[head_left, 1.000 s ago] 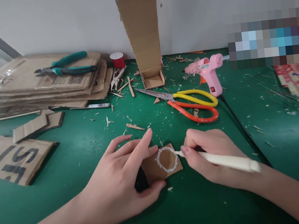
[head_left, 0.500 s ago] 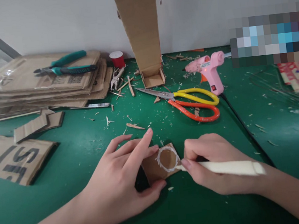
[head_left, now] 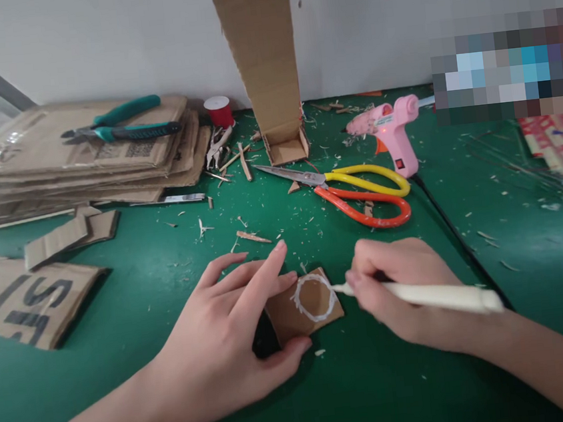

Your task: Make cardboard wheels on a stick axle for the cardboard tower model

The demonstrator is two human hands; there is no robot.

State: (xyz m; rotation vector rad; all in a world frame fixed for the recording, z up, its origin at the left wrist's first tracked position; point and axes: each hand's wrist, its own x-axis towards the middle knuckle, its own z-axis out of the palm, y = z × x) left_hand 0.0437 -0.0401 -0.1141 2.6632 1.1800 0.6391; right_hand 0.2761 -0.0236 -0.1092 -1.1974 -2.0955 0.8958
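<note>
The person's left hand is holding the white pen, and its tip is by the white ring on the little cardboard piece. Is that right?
One bit is wrong: the head view shows the right hand holding the white pen. Its tip is indeed by the white ring on the little cardboard piece.

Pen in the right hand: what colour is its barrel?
Off-white; the pen shows best in the head view.

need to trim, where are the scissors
Head view, just right of centre: the scissors lie on the green table between the right hand and pink glue gun.
</note>
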